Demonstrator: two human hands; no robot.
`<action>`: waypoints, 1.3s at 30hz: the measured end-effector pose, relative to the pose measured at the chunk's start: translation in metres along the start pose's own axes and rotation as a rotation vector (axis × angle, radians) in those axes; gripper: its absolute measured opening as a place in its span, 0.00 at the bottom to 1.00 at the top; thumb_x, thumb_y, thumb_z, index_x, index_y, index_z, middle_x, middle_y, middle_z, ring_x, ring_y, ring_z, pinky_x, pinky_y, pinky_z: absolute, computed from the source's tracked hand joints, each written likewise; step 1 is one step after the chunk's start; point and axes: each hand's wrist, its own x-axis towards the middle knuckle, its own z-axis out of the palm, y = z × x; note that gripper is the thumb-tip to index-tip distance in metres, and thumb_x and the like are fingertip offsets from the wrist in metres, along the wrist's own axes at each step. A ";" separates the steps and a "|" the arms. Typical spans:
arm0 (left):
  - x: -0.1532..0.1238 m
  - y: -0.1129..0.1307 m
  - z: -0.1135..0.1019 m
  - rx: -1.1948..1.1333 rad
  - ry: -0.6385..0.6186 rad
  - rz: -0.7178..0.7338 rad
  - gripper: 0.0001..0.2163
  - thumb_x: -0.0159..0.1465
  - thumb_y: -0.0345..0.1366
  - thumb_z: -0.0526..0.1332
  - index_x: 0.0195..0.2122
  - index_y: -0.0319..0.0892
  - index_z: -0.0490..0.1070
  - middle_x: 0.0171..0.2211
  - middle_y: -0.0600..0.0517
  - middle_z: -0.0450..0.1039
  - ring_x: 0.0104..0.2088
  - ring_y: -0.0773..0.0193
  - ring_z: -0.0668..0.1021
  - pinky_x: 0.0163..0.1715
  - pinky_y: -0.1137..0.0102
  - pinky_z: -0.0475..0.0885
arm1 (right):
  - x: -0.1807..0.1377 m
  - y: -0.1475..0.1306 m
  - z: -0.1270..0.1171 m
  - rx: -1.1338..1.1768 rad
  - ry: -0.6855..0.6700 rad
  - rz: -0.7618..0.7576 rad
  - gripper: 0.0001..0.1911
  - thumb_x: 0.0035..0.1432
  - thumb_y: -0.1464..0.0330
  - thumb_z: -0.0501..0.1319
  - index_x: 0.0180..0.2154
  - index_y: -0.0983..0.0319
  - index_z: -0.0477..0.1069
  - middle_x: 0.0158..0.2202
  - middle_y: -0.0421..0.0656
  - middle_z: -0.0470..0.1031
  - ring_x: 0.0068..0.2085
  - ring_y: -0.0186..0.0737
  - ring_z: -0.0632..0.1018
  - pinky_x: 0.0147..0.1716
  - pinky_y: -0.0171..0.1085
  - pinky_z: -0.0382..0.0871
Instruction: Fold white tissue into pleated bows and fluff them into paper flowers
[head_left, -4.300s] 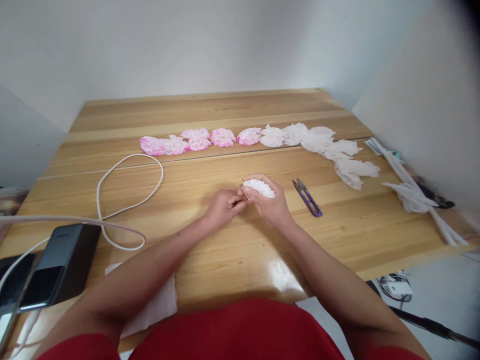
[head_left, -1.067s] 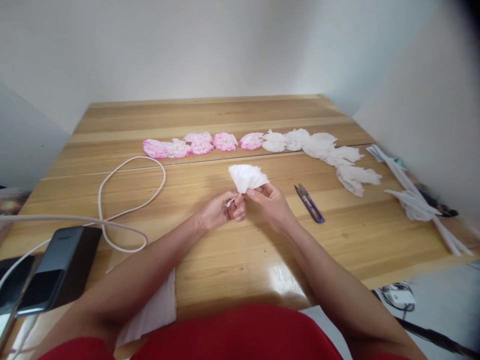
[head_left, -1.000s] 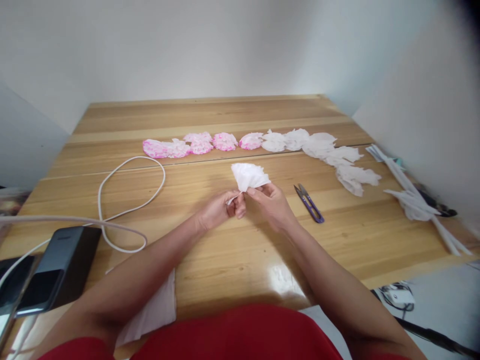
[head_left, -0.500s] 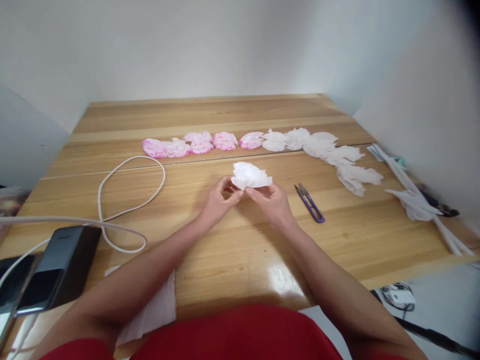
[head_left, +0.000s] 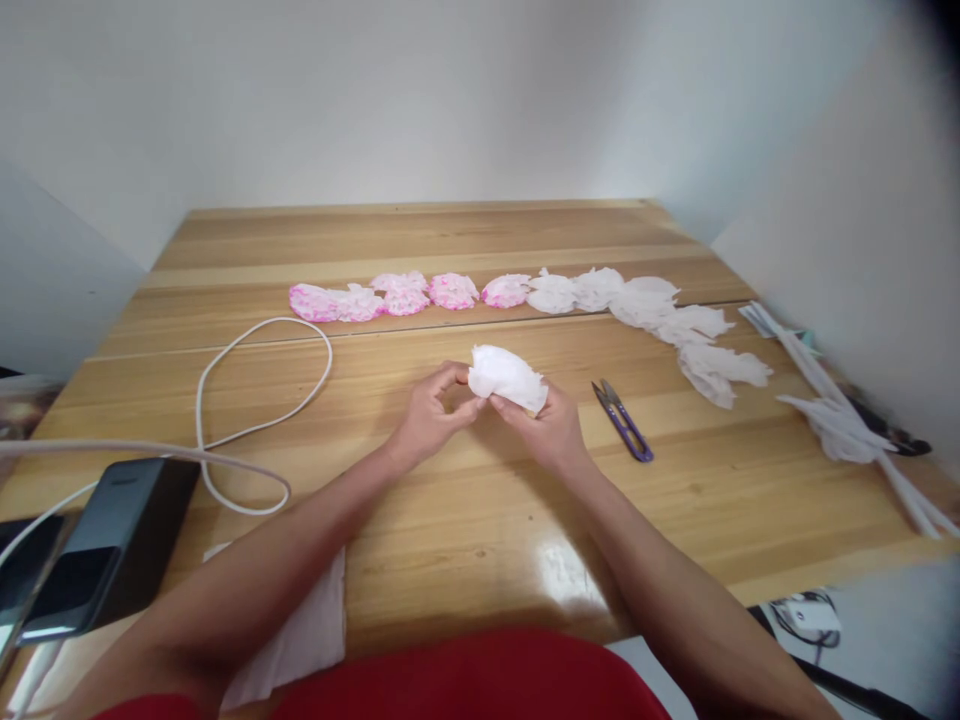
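A white tissue-paper flower (head_left: 506, 375) is held between both hands above the middle of the wooden table (head_left: 465, 500). My left hand (head_left: 429, 415) pinches its left edge with curled fingers. My right hand (head_left: 547, 428) cups it from below and the right, fingers closed around it. Small purple snips (head_left: 622, 420) lie on the table just right of my right hand.
A row of pink-tinted paper flowers (head_left: 405, 295) and white paper flowers (head_left: 652, 310) lies across the table's far half. White sticks and paper (head_left: 847, 420) lie at the right edge. A white cable (head_left: 262, 410), a dark box (head_left: 105, 545) and a white sheet (head_left: 300, 630) are at the left front.
The fanned paper piece, held upright by its stem a second ago, has been turned and gathered into a rounded flower between both hands. The view has shifted slightly down.
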 end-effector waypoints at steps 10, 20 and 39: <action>0.001 -0.001 0.002 -0.055 0.037 -0.167 0.14 0.55 0.38 0.66 0.42 0.39 0.73 0.43 0.46 0.76 0.44 0.59 0.76 0.48 0.66 0.69 | 0.007 0.002 -0.013 -0.295 -0.049 -0.259 0.06 0.54 0.64 0.63 0.30 0.60 0.72 0.32 0.44 0.77 0.35 0.44 0.76 0.36 0.41 0.68; 0.001 -0.008 0.002 -0.060 0.106 -0.223 0.14 0.48 0.28 0.64 0.38 0.38 0.73 0.38 0.48 0.77 0.39 0.61 0.77 0.41 0.68 0.71 | 0.008 0.001 -0.014 -0.237 -0.109 -0.249 0.15 0.51 0.71 0.62 0.43 0.59 0.72 0.42 0.44 0.78 0.42 0.44 0.77 0.42 0.40 0.68; 0.000 -0.001 0.003 -0.007 0.091 -0.105 0.15 0.57 0.39 0.65 0.44 0.39 0.71 0.46 0.45 0.74 0.47 0.58 0.75 0.49 0.66 0.68 | 0.006 -0.004 -0.012 -0.188 -0.111 -0.087 0.12 0.57 0.60 0.60 0.39 0.60 0.76 0.40 0.44 0.80 0.42 0.44 0.78 0.43 0.39 0.69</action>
